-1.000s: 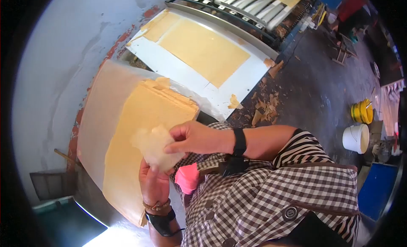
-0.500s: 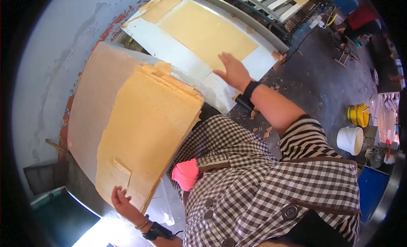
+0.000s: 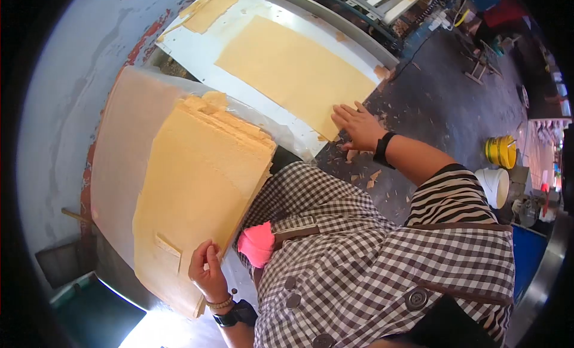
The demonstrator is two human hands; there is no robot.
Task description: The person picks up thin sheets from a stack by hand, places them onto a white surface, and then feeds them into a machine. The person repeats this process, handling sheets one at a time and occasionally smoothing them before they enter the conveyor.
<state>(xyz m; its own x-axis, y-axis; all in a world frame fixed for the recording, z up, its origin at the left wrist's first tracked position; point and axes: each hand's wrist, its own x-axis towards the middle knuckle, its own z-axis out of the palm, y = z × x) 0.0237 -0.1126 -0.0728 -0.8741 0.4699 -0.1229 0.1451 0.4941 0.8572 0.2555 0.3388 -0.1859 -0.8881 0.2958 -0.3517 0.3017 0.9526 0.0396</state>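
Note:
My right hand [image 3: 360, 130] lies with fingers spread at the near corner of a thin yellowish sheet [image 3: 293, 70], which rests on a white board [image 3: 263, 100]. My left hand [image 3: 207, 273] is beside the near edge of a thick stack of similar sheets [image 3: 197, 174]. Its fingers are loosely bent and apart, with nothing visible in them. Frayed edges show along the top of the stack. A small strip [image 3: 168, 245] lies on the top sheet.
Clear plastic film [image 3: 278, 130] hangs beside the stack. Torn scraps [image 3: 373, 179] litter the dark floor. A yellow bucket [image 3: 501, 152] and a white bucket [image 3: 495, 186] stand to the right. A slatted metal frame [image 3: 382, 4] is at the top.
My right hand has moved down and right to the sheet's corner, and the sheet reaches nearer to me on the board. My left hand has moved right along the stack. The view has shifted slightly.

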